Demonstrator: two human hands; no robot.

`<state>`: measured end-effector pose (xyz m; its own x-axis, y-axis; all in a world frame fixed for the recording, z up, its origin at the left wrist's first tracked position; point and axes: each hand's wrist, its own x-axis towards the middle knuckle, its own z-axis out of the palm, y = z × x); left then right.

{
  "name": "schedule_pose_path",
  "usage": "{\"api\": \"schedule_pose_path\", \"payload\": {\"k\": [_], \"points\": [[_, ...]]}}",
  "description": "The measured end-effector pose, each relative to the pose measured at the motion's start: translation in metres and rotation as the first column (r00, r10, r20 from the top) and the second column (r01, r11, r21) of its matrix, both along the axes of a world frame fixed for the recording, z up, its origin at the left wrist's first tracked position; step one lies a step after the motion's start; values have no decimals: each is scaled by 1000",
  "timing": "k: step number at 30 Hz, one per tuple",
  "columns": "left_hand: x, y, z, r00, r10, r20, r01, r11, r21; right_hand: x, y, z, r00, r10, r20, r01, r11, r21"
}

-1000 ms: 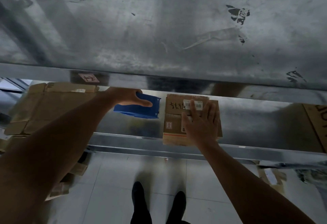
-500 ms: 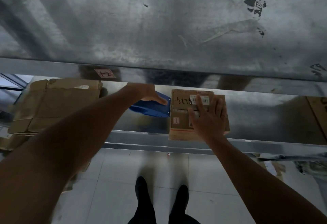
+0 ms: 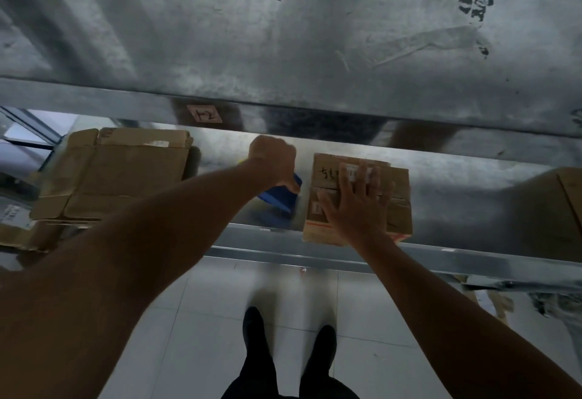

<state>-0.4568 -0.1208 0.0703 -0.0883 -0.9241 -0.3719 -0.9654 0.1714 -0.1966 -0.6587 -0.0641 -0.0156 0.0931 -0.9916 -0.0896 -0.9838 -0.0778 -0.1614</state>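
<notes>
A small cardboard box (image 3: 398, 197) with a white label and handwriting lies on the lower metal shelf (image 3: 456, 206), its front edge at the shelf lip. My right hand (image 3: 356, 206) lies flat on top of it, fingers spread. Just left of the box, my left hand (image 3: 274, 159) grips a blue plastic object (image 3: 280, 195), tilted and mostly hidden under the hand and wrist.
A larger stack of flattened cardboard boxes (image 3: 110, 171) sits on the same shelf at the left. Another brown box (image 3: 567, 197) stands at the far right. An upper metal shelf (image 3: 283, 36) overhangs. Below are pale floor tiles (image 3: 195, 335) and my black shoes (image 3: 255, 323).
My left hand has carried the blue object rightward, close to the small box, and tilted it. My right hand stays flat on the box.
</notes>
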Motion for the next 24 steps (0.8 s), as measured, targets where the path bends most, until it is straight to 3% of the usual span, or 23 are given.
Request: {"api": "schedule_pose_path", "payload": {"k": [5, 8, 15, 21, 24], "points": [[18, 13, -25, 999, 39, 11, -37, 985, -168, -4, -8, -1, 981, 166, -101, -166, 986, 4], [25, 9, -22, 1000, 24, 6, -22, 972, -232, -9, -11, -1, 967, 239, -85, -238, 971, 16], [43, 10, -27, 988, 115, -104, -137, 961, -239, 0, -2, 0, 923, 378, -76, -375, 926, 49], [44, 7, -28, 986, 95, -136, -125, 966, -225, 8, -29, 17, 930, 357, -90, -360, 933, -22], [50, 6, -30, 982, 89, -169, -127, 965, -229, 2, -60, 20, 894, 443, -69, -445, 896, -6]]}}
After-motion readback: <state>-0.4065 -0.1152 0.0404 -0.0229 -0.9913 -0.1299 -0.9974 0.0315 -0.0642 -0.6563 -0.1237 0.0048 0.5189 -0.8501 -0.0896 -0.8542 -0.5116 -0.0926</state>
